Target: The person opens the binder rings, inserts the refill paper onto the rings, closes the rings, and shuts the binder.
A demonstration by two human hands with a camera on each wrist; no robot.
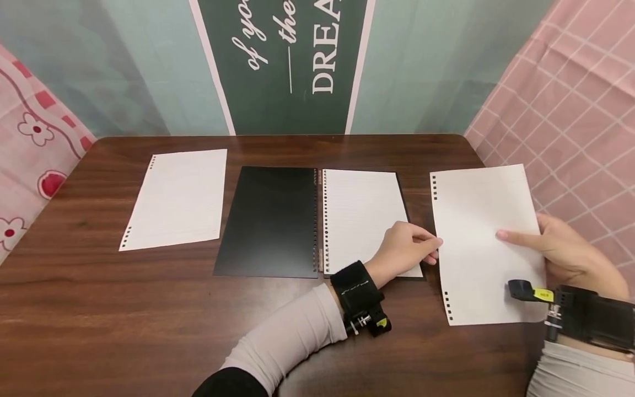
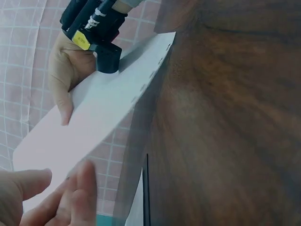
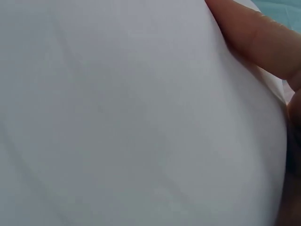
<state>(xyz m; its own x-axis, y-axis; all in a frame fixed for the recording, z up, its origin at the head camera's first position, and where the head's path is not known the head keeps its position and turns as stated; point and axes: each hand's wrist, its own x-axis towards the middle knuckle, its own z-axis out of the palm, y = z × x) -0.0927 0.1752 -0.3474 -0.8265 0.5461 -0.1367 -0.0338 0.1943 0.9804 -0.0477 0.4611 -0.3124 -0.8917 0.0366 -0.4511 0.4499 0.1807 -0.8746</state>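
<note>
at the right of the frame i see the loose sheet point(image 1: 478, 220) pinched by the right hand point(image 1: 575, 256) alone, the left hand point(image 1: 401, 246) with thumb and fingers parted beside its punched edge, so one-sided support could crease it.

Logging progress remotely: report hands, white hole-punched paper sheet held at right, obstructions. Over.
Right hand pinches the sheet. Left hand at its punched edge, thumb and fingers apart, contact unclear. No obstruction visible.
</note>
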